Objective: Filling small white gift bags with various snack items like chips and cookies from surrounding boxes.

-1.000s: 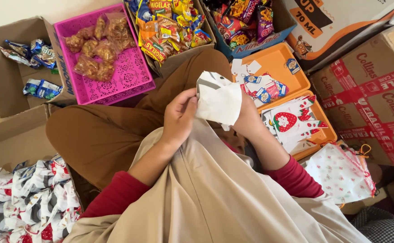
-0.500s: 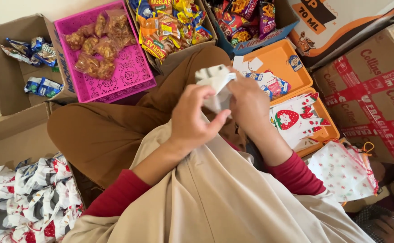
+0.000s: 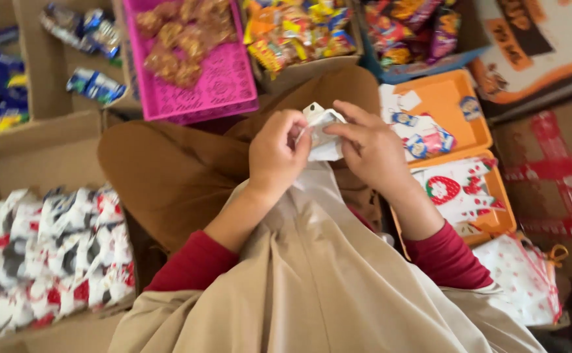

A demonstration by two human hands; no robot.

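I had both hands up over my lap, and the small white pouch [image 3: 323, 134] was pinched between them. A second before, that pouch had been spread out flat and wide in front of me; by this moment I had gathered it in, so it sat crumpled and narrow between my fingers. My left hand [image 3: 277, 155] was curled closed around its left edge, thumb and fingers bunching the material. My right hand [image 3: 369, 149] gripped the other side, fingers bent over the top, with the fold caught underneath. The pouch stayed above my brown trouser knee [image 3: 174, 176], just in front of my beige top [image 3: 312, 287].

My view had swung too: the pink perforated tray [image 3: 201, 78] of brown snack bags slid toward the top edge, and the box of printed pouches [image 3: 50, 255] at my left came further into sight. The orange tray [image 3: 449, 98] with small stickers and the strawberry-print cards [image 3: 459, 193] lay close beside my right wrist, not touched. The white dotted bag [image 3: 521, 278] rested near my right elbow.

From that gathering-in, I judged I was working the pouch's mouth, folding or opening it; which one I could not tell, since my fingers hid the edge.
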